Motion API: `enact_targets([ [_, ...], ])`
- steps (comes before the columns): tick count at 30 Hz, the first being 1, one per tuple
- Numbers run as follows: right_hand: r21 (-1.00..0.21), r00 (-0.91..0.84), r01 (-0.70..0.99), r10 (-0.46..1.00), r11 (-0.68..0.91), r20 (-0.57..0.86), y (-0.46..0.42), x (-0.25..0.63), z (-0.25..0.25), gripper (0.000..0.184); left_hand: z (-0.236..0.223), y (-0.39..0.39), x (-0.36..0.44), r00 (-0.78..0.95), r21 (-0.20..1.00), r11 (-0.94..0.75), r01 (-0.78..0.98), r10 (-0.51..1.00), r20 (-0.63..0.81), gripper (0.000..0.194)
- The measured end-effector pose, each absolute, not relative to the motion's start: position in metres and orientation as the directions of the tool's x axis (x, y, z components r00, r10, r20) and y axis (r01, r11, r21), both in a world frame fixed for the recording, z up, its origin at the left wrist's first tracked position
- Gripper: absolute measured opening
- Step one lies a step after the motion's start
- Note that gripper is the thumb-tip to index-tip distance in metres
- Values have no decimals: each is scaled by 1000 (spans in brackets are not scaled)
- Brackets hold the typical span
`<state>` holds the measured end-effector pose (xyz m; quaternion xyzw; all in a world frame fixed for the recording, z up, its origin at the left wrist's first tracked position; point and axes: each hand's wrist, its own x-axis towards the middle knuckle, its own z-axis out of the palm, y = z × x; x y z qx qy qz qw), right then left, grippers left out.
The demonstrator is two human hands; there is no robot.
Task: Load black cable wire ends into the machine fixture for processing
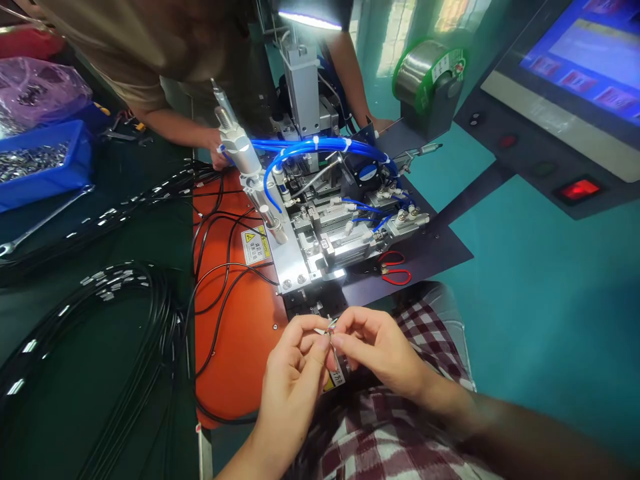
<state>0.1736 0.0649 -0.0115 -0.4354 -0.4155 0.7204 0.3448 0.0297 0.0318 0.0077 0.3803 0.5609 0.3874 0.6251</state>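
In front of my lap, my left hand and my right hand meet fingertip to fingertip, both closed in a pinch. Between them are some thin wires, pale and greenish, with a tiny metallic bit that is too small to make out. The fingers cover most of these. Just beyond my hands stands a metal machine with pneumatic cylinders and blue air hoses. Black cables loop over the orange base plate to the left of my hands.
Red-handled scissors lie right of the machine, below a solder wire spool. Coiled black cables, a wrench and a blue bin of small metal parts are at left. Across stands another person. A control panel hangs upper right.
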Motion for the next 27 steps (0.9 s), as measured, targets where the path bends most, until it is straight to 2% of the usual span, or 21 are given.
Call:
enact_targets([
  [6,-978,-283,25,937,-205,-203,56,171,-15,10,9,32,32,-49,966,240,96,970,-236,16],
  [10,-981,-271,63,943,-185,-195,54,171,-14,11,11,32,32,-117,962,205,179,975,-186,9],
  [12,-979,-263,68,943,-193,-205,53,170,-12,13,11,32,31,-154,960,215,178,970,-189,11],
  [14,-974,-271,50,936,-220,-226,52,168,-11,14,10,33,30,-163,950,295,100,947,-277,17],
  [17,-951,-297,-10,909,-308,-292,52,165,-10,15,6,34,29,-75,883,457,-109,882,-465,27],
  [21,-941,-330,-1,888,-339,-320,55,168,-12,11,3,37,29,8,824,510,-248,851,-524,28],
  [23,-965,-294,61,920,-254,-260,56,174,-13,10,3,38,29,2,829,495,-260,859,-513,27],
  [27,-978,-148,207,989,35,5,59,181,-14,3,3,39,29,-16,835,479,-270,865,-501,26],
])
